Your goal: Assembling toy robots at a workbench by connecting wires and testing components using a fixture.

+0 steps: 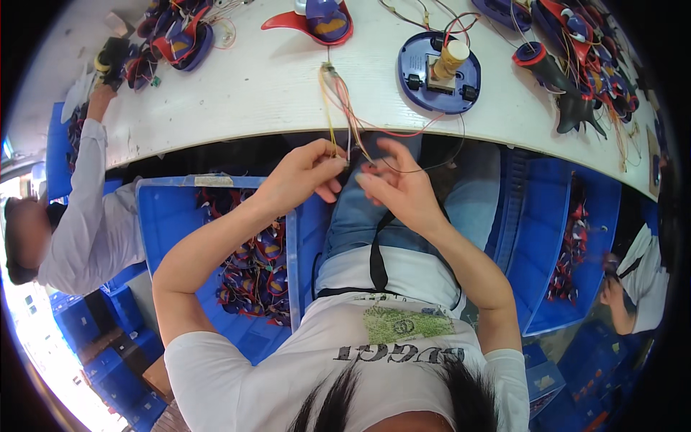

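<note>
Head view, centre of frame: left hand (306, 173) and right hand (399, 189) raised together just below the near edge of the white table (252, 93). Left fingers (332, 164) pinched shut on a bundle of thin coloured wires (344, 119); right fingers (374, 173) closed lightly on the same strands just beside. Long axis of the bundle running up-frame from the fingers onto the table, toward a red-and-blue toy shell (317, 21). Left hand nearer the bundle. Blue round base with yellow motor (439, 70) upper right; blue parts bin (173, 216) lower left. Exact pinch point hidden by fingertips; individual wire ends too fine to separate.
</note>
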`<state>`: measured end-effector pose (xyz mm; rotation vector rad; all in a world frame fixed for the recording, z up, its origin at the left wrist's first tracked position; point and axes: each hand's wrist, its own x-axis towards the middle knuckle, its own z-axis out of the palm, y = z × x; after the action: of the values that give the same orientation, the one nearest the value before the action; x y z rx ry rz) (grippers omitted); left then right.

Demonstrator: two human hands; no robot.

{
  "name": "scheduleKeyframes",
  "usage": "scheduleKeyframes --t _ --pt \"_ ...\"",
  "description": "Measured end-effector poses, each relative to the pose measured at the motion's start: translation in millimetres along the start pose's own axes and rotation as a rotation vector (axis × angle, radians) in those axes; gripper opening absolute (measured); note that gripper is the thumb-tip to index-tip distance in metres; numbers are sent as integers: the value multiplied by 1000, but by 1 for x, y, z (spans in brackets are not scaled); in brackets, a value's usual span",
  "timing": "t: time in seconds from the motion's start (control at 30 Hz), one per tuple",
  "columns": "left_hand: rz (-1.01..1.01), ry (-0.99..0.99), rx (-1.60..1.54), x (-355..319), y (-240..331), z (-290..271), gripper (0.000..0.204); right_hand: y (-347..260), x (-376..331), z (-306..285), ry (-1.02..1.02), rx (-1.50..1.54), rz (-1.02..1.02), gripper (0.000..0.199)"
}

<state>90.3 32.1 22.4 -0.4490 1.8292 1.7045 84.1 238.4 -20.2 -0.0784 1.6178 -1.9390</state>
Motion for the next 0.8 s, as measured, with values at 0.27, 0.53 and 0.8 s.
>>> scheduleKeyframes --t 0.27,0.53,0.8 --pt "137 127 112 -25 8 1 16 -101 8 22 13 -873 -779 30" --pt "231 73 88 -14 6 2 17 -138 119 64 -26 -1754 -210 33" --pt "246 49 6 -1 2 -3 17 -113 127 55 111 -1679 -328 22"
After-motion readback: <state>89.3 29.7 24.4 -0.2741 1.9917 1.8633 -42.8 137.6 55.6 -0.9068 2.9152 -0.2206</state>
